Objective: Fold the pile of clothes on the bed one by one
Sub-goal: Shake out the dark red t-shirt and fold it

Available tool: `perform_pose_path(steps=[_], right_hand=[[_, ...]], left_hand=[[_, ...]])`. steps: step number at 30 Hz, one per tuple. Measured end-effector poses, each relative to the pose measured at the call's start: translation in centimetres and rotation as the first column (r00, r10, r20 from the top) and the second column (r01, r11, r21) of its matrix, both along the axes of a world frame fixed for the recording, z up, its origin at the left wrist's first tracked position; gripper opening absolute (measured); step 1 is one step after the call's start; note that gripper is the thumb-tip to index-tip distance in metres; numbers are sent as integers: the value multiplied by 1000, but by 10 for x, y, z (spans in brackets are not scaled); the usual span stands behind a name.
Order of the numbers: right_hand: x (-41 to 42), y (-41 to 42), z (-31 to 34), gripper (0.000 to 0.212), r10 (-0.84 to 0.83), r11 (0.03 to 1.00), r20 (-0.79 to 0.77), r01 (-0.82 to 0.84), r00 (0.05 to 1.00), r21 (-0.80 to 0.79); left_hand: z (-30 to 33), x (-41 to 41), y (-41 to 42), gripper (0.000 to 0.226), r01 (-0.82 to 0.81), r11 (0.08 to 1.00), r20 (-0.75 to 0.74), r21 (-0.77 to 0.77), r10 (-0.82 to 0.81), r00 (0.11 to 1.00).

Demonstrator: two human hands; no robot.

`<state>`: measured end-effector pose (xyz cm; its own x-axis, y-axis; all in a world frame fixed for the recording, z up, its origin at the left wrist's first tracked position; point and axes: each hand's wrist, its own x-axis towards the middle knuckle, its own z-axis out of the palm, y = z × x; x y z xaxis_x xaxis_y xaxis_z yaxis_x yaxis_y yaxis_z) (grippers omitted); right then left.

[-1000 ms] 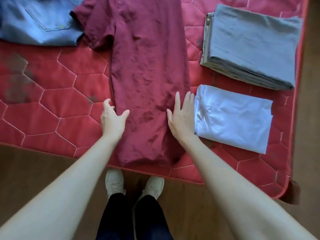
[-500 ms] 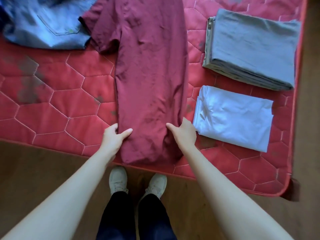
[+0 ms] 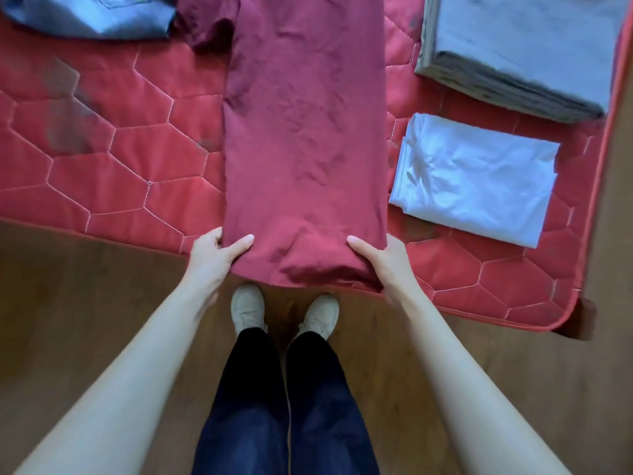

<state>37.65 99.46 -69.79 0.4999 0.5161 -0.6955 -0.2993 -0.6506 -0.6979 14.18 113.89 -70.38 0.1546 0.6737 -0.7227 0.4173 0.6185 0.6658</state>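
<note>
So the maroon t-shirt is lying lengthwise on the red quilted bed, already narrowed into a long strip, with one short sleeve sticking out at the top left. Its bottom hem hangs right at the near edge of the mattress. The left hand pinches the hem's left corner, thumb on top of the fabric and the other fingers tucked under it. The right hand does the same on the right corner, thumb over the cloth, fingers curled underneath. Both grips are clamped on the shirt.

To the right of the shirt, just beside it, sits a folded white garment, and behind that a folded grey stack near the bed's right edge. Top left there's a blue denim piece, touching the shirt's sleeve or close to it, hard to say which. Down below you can see the wooden floor, pale sneakers and dark jeans.
</note>
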Motion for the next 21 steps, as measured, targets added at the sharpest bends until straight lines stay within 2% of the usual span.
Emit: perform_pose_path(steps=[2, 4, 6, 8, 9, 10, 11, 12, 13, 15, 16, 18, 21], right_hand=[[-3, -14, -5, 17, 113, 986, 86, -100, 990, -135], [-7, -29, -10, 30, 200, 948, 129, -159, 971, -276], [-7, -39, -10, 43, 228, 921, 109, -178, 968, -347], [-6, -47, -7, 60, 404, 806, 157, -269, 901, -527], [-7, -51, -6, 67, 499, 732, 229, -265, 836, -628], [-9, -52, -4, 69, 547, 706, 338, -205, 766, -678], [-11, -51, -2, 64, 545, 736, 457, -139, 703, -663], [-14, -47, 0, 55, 509, 796, 568, -103, 647, -596], [-16, -42, 0, 43, 476, 853, 653, -128, 590, -506], [-22, -30, -7, 32, 472, 881, 707, -291, 526, -372], [-25, -26, -10, 34, 494, 867, 695, -363, 523, -342], [-31, -24, -16, 37, 500, 862, 668, -393, 551, -321], [-34, -41, -22, 36, 438, 893, 685, -369, 582, -258]], left_hand=[[-9, -6, -11, 13, 65, 998, -146, -8, -66, 987], [-13, -9, -23, 8, 101, 990, -250, -102, -124, 960], [-14, -13, -29, 11, 162, 975, -336, -152, -206, 919], [-6, -14, -29, 17, 294, 945, -511, -146, -326, 796], [1, -12, -29, 21, 357, 925, -624, -130, -356, 696], [7, -9, -31, 27, 417, 906, -717, -79, -342, 607], [13, -5, -33, 32, 477, 879, -775, 16, -290, 561], [17, 1, -34, 35, 537, 831, -799, 147, -221, 559], [20, 8, -35, 38, 592, 759, -795, 270, -172, 582], [19, 23, -35, 43, 682, 597, -751, 422, -191, 632], [16, 31, -34, 43, 718, 525, -728, 457, -244, 641], [6, 44, -33, 45, 791, 410, -713, 453, -366, 598], [-14, 55, -36, 55, 899, 310, -737, 308, -519, 432]])
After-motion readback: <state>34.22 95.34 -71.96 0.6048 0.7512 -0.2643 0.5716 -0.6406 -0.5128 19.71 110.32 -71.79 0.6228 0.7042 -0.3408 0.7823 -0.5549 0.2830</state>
